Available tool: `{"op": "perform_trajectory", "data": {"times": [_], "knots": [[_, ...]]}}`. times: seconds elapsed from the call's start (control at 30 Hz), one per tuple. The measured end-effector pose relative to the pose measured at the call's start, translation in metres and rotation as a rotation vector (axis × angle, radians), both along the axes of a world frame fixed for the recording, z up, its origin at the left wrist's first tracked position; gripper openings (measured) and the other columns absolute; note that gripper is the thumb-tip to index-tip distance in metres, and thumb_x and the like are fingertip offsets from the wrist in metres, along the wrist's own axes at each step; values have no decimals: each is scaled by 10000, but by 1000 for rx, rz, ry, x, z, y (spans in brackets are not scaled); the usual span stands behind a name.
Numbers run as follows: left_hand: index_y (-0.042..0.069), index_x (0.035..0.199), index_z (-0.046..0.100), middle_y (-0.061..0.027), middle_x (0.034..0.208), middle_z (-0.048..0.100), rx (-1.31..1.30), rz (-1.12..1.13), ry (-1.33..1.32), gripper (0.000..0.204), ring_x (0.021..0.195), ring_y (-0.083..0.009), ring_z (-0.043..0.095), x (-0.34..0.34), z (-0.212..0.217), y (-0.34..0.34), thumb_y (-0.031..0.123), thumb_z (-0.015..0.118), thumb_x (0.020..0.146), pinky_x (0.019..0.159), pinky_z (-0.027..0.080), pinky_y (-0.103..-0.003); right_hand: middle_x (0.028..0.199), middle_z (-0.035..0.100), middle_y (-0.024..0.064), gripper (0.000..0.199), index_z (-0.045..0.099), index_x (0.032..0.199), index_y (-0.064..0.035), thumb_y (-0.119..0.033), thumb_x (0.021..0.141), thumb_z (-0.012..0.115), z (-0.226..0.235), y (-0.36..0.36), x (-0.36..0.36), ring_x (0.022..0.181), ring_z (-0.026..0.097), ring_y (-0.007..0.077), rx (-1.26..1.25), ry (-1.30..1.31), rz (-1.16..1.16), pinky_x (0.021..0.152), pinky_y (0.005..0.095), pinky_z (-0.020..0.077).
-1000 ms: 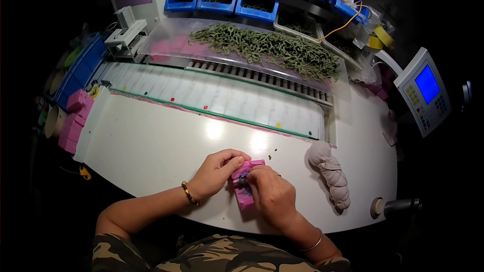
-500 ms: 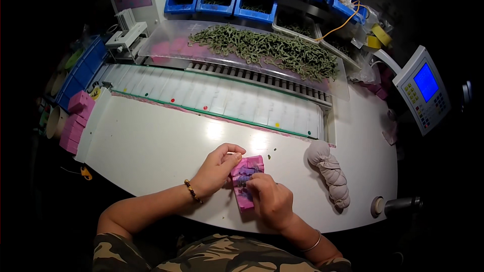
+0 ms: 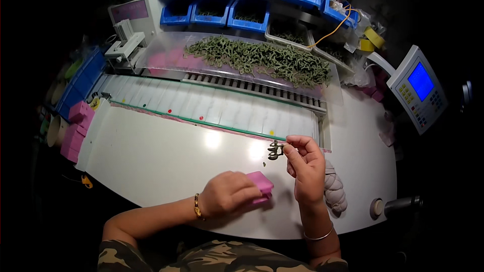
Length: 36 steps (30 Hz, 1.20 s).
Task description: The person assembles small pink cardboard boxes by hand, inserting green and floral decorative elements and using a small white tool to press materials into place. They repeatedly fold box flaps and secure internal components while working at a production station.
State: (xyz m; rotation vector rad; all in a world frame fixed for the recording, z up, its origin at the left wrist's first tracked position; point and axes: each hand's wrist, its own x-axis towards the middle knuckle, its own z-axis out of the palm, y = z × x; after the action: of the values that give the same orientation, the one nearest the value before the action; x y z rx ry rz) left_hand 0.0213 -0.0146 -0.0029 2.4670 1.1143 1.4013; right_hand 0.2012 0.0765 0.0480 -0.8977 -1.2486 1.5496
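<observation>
My left hand [image 3: 229,194] is closed on a small pink packet [image 3: 260,184]; its fingers cover the packet's left part. The packet is held low over the near middle of the white table. Farther right and higher, my right hand [image 3: 306,163] pinches a small dark, curly, branched piece [image 3: 274,150] between thumb and fingertips. It looks like a dried curled stem, though its exact kind is unclear. Behind the right wrist lies a beige twisted cloth bundle [image 3: 334,189], partly hidden by the hand. A dark crumb [image 3: 263,164] rests on the table.
A heap of green curled dried stems [image 3: 257,58] lies on a clear sheet at the back. In front runs a row of white compartments [image 3: 201,103]. Blue bins [image 3: 209,12] stand behind. Pink blocks [image 3: 75,138] are stacked left; a control panel [image 3: 421,88] stands right.
My right hand has left the pink packet and moved up and right, with the dark curly piece at its fingertips. My left hand has moved down and now covers the packet's left side.
</observation>
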Motion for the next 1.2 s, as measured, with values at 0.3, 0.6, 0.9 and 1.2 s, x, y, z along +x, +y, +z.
{"op": "perform_trajectory", "data": {"times": [0.3, 0.6, 0.9, 1.2], "knots": [[-4, 1162, 590, -62, 1069, 665, -795, 68, -778, 221, 930, -120, 641, -6, 7, 37, 59, 612, 951, 804, 510, -263, 920, 624, -6, 164, 623, 1082, 19, -15, 924, 647, -15, 19, -8, 686, 492, -13, 205, -149, 32, 589, 147, 389], [-3, 1176, 610, -71, 1078, 651, -927, -83, -914, 219, 902, -99, 613, -12, -3, 60, 105, 562, 992, 793, 508, -248, 891, 636, -17, 147, 636, 1054, 11, -11, 912, 665, -23, 22, -5, 644, 457, -13, 94, -103, 2, 563, 156, 366], [8, 1160, 595, -69, 1013, 645, -1167, -268, -1149, 245, 832, -107, 621, -5, -2, 58, 169, 595, 975, 744, 539, -252, 833, 655, 12, 87, 679, 958, -10, -11, 871, 693, -36, 14, -9, 604, 495, 34, 411, -309, -29, 528, 190, 395], [14, 1034, 614, -33, 898, 641, -1142, -196, -1105, 136, 764, -87, 599, -12, -4, 53, 122, 627, 952, 685, 529, -237, 830, 652, 89, 183, 681, 938, -45, -56, 779, 772, -37, 11, -15, 626, 621, 229, 1019, -599, -91, 504, 301, 462]]}}
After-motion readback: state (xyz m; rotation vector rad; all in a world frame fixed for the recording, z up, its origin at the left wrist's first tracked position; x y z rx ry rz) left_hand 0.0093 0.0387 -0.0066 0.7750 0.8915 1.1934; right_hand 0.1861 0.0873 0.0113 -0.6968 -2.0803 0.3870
